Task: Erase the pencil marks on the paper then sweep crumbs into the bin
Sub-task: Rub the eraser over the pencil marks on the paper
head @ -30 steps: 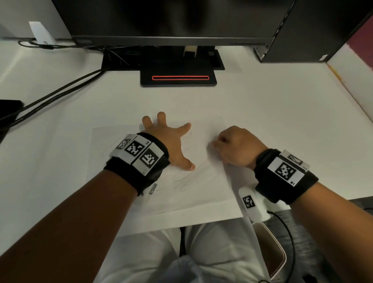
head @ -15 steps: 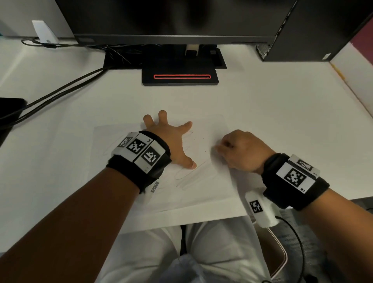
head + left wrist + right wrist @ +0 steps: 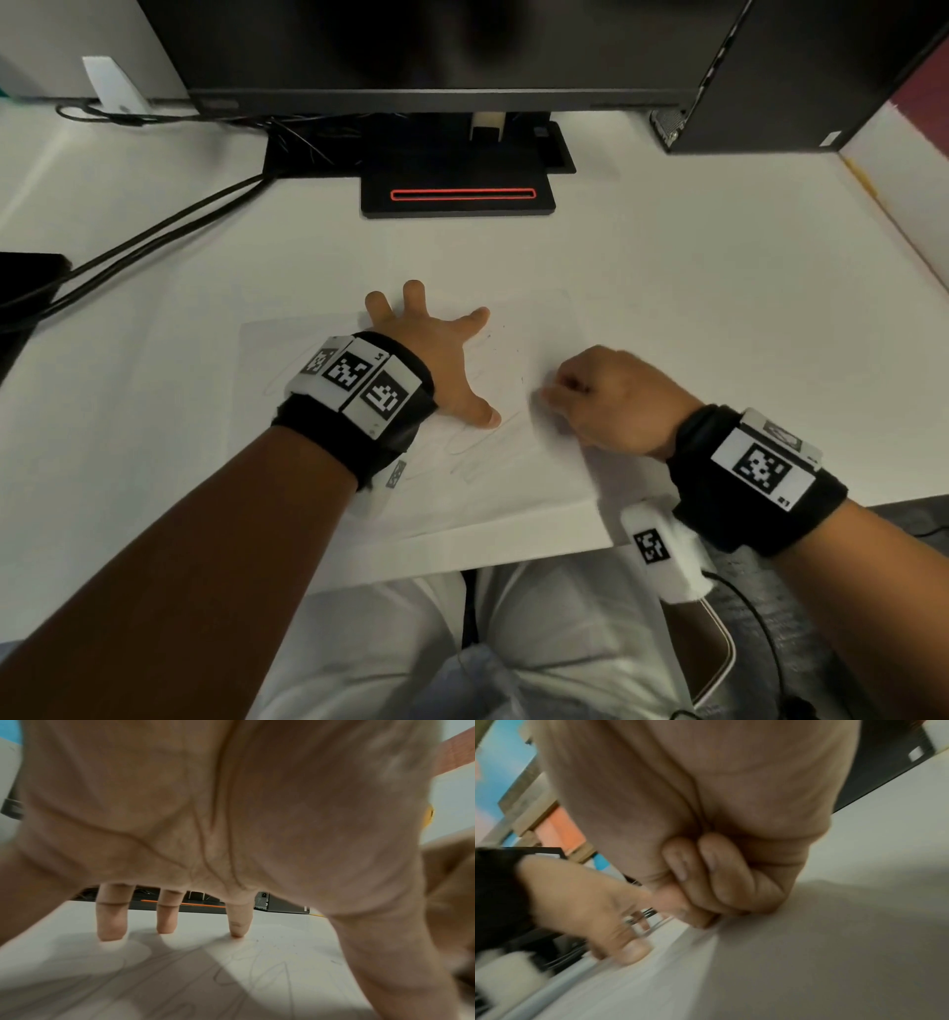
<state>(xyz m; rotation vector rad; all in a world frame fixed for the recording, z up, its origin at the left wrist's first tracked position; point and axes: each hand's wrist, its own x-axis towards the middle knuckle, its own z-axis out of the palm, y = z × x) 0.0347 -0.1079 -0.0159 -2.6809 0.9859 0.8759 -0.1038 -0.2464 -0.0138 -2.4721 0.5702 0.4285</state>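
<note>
A white sheet of paper lies near the desk's front edge, with faint pencil marks looping across it. My left hand rests on the sheet with fingers spread; in the left wrist view its fingertips press on the paper. To its right, my right hand is curled into a fist with its tips on the paper. In the blurred right wrist view its fingers fold into the palm around a small thing, seemingly an eraser, almost wholly hidden. Dark specks dot the sheet.
A black monitor stand with a red stripe stands behind the paper, cables run off to the left, and a dark computer case sits at the back right. The desk's front edge is just below the paper. No bin is in view.
My right fist has shifted a little toward me on the paper. The left hand has stayed spread in the same place.
</note>
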